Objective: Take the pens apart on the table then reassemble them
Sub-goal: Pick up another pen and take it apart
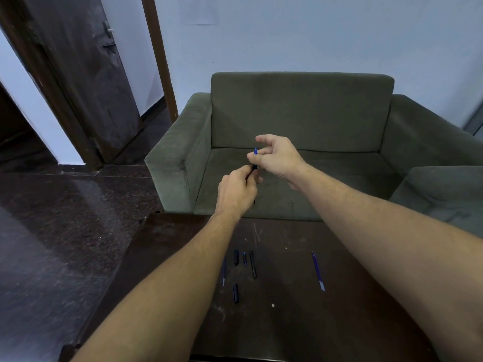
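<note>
Door (86, 82) at 10 o'clock, green sofa (300, 113) at 12 o'clock, dark table (162, 241) spanning 5 to 7 o'clock. Both hands raised above table's far edge, in front of sofa seat: left hand (236, 192) fingers curled tight on lower end of the pen (254, 159), right hand (278, 158) at its 1 o'clock pinching the blue upper end between thumb and one finger, other fingers spread. On table, left to right: blue refill (224, 273) partly behind left forearm, black cap (236, 257), second black cap (235, 293) at its 6 o'clock, short blue piece (244, 258), black barrel (253, 264), second blue refill (318, 271) well apart at 3 o'clock.
</note>
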